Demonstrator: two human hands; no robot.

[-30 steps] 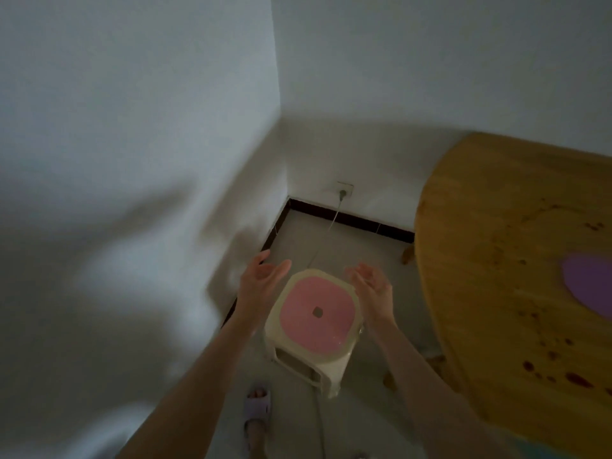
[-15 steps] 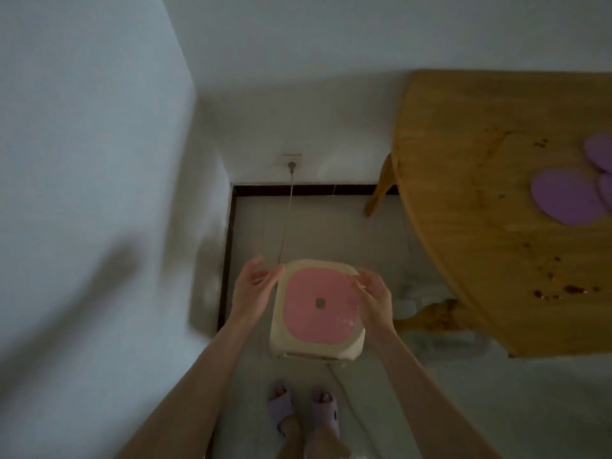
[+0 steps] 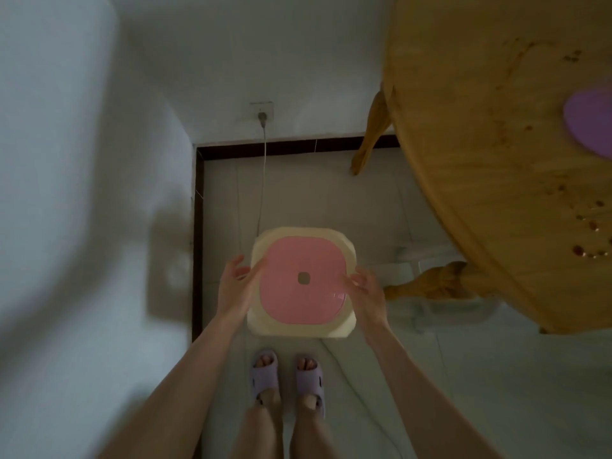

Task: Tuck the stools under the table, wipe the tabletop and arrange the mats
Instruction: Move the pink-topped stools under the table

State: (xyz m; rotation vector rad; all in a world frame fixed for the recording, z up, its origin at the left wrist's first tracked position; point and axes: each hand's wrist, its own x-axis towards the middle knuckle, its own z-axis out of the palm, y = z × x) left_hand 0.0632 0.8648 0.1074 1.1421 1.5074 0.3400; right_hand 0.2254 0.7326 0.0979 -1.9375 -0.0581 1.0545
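No writing, label, brand, number or sign can be read on the stool (image 3: 298,303), the table (image 3: 480,160), the purple mat (image 3: 589,124) or the wall socket (image 3: 261,109), all of which look plain or blurred.

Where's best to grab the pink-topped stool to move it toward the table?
Probably grip the stool by its cream rim, left and right sides, one hand from each side. It stands upright, its squarish seat offers two opposite edges, and the left hand and right hand flank them.
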